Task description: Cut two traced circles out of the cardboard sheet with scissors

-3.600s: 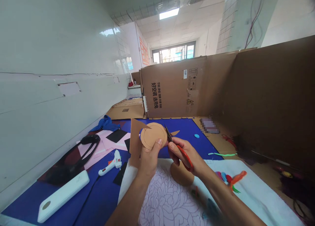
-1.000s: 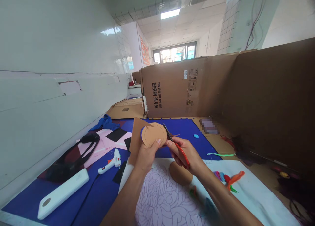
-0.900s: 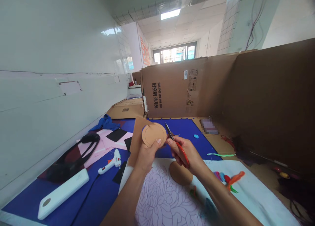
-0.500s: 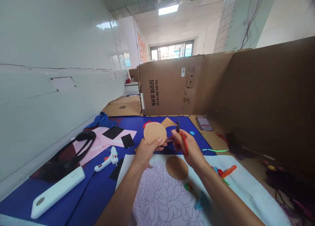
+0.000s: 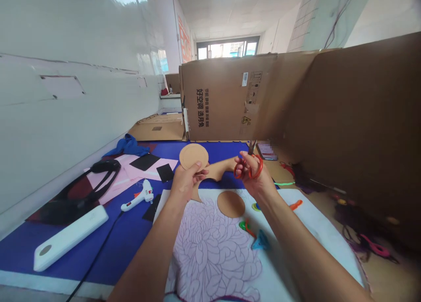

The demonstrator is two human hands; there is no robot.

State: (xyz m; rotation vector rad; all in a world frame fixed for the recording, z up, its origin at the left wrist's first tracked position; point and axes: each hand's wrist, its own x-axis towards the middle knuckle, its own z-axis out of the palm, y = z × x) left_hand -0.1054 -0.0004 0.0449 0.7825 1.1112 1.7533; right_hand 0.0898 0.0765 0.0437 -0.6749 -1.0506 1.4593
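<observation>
My left hand [image 5: 188, 177] pinches a round tan cardboard disc [image 5: 194, 156] by its lower edge; a ring line runs just inside its rim. In my right hand [image 5: 255, 172] are red-handled scissors [image 5: 255, 167], their dark blades pointing up and slightly parted, away from the disc. Between and behind the hands lies a curved cardboard offcut [image 5: 215, 170]. A second brown cardboard disc [image 5: 231, 204] rests on a white cloth with a flower line drawing [image 5: 213, 249]. Near my right forearm are a blue clip-like piece [image 5: 261, 240] and small green and orange bits.
On the left are a white glue gun [image 5: 140, 196] with its cord, a long white device [image 5: 70, 238], black straps [image 5: 82, 196], pink sheets [image 5: 121, 174], black squares [image 5: 144, 162] and a blue cloth [image 5: 127, 145]. Cardboard walls [image 5: 230, 100] stand behind and right. A phone [image 5: 267, 151] lies at the back right.
The disc has shifted away from the scissors, and my right hand has moved right, turning the scissors so both handle loops show. The camera view has tilted down.
</observation>
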